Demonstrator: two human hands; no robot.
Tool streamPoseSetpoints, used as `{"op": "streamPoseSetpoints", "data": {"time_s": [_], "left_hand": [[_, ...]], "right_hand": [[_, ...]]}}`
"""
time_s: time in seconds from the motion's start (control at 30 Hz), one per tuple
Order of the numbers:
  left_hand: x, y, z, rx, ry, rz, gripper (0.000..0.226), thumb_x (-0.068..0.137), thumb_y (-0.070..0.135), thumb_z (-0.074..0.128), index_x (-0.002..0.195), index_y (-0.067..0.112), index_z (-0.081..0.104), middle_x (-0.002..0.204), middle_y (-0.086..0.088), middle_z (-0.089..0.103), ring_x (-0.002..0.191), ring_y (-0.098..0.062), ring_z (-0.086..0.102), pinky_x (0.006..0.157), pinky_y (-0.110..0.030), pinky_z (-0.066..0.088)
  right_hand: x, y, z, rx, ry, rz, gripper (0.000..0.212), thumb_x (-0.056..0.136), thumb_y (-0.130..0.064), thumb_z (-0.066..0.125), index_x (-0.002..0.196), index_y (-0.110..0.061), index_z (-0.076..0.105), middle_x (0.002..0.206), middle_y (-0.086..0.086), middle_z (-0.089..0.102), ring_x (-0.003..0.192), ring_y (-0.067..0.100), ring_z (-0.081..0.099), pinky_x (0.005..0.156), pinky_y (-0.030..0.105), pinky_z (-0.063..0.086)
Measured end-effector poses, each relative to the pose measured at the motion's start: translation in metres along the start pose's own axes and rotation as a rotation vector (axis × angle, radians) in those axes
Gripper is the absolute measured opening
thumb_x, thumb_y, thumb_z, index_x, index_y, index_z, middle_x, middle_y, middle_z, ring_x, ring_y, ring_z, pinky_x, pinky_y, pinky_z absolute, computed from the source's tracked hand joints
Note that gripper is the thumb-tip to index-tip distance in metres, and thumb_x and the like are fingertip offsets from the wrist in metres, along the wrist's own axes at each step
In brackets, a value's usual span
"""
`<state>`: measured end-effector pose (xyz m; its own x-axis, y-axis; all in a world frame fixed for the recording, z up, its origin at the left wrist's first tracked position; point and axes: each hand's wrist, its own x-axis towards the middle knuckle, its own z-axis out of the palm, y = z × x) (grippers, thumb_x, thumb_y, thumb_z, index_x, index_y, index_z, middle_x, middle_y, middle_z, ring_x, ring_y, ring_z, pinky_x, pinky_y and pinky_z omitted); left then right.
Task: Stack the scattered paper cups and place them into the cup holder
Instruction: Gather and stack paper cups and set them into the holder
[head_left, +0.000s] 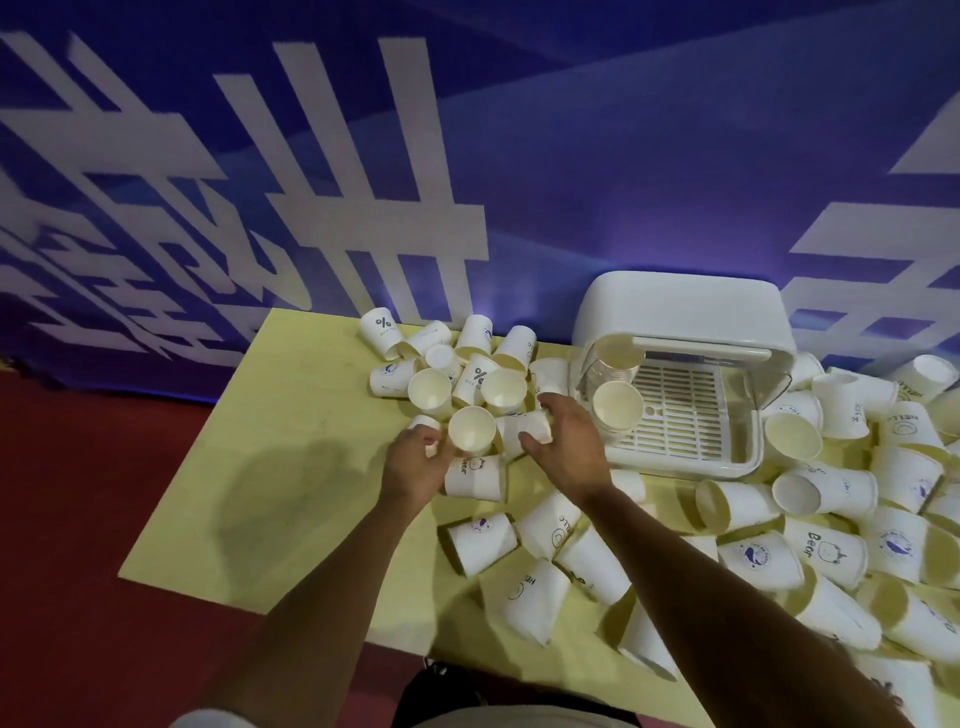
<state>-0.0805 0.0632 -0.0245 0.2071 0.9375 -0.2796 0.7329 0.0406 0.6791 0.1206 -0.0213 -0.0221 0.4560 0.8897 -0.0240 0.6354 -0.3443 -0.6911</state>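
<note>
Many white paper cups lie scattered on a yellow table (270, 467), most on their sides. My left hand (415, 465) grips an upright cup (471, 430) near the table's middle. My right hand (569, 441) curls its fingers round a small cup (535, 427) lying just right of it. The white cup holder (685, 374) stands at the back right, its lid raised over a slotted tray. A cup stack (617, 406) stands in the holder's left side, with another stack (615, 358) behind it.
A pile of cups (467, 364) sits behind my hands. More cups (831, 519) crowd the table's right side and near edge. A blue banner with white characters (363, 182) hangs behind the table. Red floor (78, 519) lies to the left.
</note>
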Motion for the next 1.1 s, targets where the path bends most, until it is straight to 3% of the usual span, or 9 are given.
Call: {"op": "streamPoseSetpoints", "data": {"time_s": [0.2,0.4,0.57,0.83,1.1], "left_hand": [[0.005,-0.032,-0.013,0.071,0.093,-0.049,0.032,0.081,0.016,0.074,0.111,0.006,0.068,0.110,-0.017,0.066,0.105,-0.035,0.060,0.097,-0.038,0.045],[0.015,-0.054,-0.023,0.075,-0.005,-0.185,0.052,0.075,0.026,0.079,0.122,0.011,0.060,0.119,-0.013,0.061,0.114,-0.034,0.056,0.098,-0.036,0.042],[0.024,-0.060,-0.024,0.058,-0.056,-0.275,0.073,0.081,0.029,0.076,0.142,0.009,0.042,0.136,-0.016,0.046,0.127,-0.036,0.042,0.096,-0.034,0.037],[0.031,-0.064,-0.007,-0.017,-0.082,-0.298,0.084,0.079,0.033,0.077,0.147,0.011,0.033,0.137,-0.014,0.043,0.127,-0.035,0.041,0.100,-0.043,0.043],[0.038,-0.066,0.001,-0.024,-0.061,-0.323,0.080,0.083,0.035,0.074,0.147,0.007,0.034,0.139,-0.017,0.045,0.125,-0.038,0.045,0.101,-0.044,0.041]], "right_hand": [[-0.001,-0.018,0.038,-0.041,-0.090,-0.062,0.059,0.081,-0.037,0.075,0.130,-0.012,0.055,0.124,0.009,0.063,0.113,0.027,0.057,0.096,0.042,0.049],[0.001,-0.025,0.070,-0.205,-0.135,-0.166,0.071,0.076,-0.039,0.078,0.135,-0.010,0.052,0.131,0.013,0.055,0.119,0.032,0.051,0.103,0.042,0.043],[0.009,-0.032,0.086,-0.320,-0.101,-0.164,0.072,0.075,-0.040,0.080,0.131,-0.006,0.052,0.123,0.016,0.057,0.111,0.035,0.055,0.096,0.043,0.047],[0.012,-0.038,0.102,-0.375,-0.089,-0.083,0.077,0.081,-0.040,0.076,0.142,-0.011,0.041,0.137,0.014,0.047,0.121,0.031,0.050,0.100,0.040,0.045],[0.019,-0.040,0.105,-0.358,-0.076,-0.051,0.076,0.081,-0.043,0.075,0.142,-0.013,0.041,0.133,0.012,0.049,0.118,0.028,0.050,0.099,0.038,0.045]]}}
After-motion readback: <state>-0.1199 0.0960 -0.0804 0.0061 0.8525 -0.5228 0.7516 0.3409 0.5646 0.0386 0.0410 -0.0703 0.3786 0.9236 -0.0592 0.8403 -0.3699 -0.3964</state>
